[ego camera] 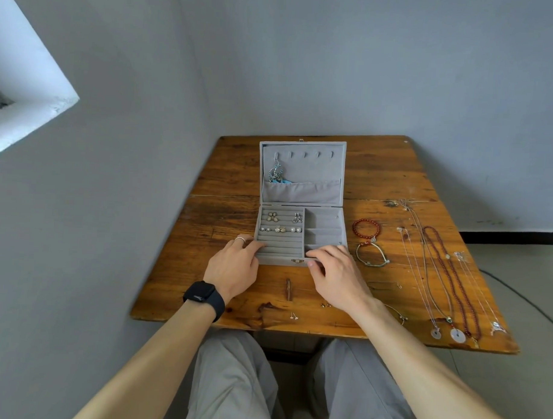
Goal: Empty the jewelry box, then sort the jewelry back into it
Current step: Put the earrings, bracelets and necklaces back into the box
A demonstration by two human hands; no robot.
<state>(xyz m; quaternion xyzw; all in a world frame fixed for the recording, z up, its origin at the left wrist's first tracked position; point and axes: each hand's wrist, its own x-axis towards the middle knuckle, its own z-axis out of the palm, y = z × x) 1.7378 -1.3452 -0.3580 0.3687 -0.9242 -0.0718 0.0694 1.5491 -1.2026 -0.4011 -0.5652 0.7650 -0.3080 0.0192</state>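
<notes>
A grey velvet jewelry box (323, 225) lies open in the middle of the wooden table. Several earrings (280, 229) sit in its ring slots on the left, and a dangling blue earring (275, 174) hangs from a hook in the lid. The three compartments on the right hold nothing I can see. My left hand (235, 266) rests on the box's front left corner, fingers apart. My right hand (332, 269) lies over the front right corner, thumb against the front wall beside the clasp (297, 261). Whether either hand grips the box is unclear.
Right of the box lie a red bead bracelet (366, 228), a green cord bracelet (372, 255), several thin chains (423, 271) and a long red bead necklace (454, 281). Small ear studs (293, 316) lie near the table's front edge (233, 325). A wall stands close behind.
</notes>
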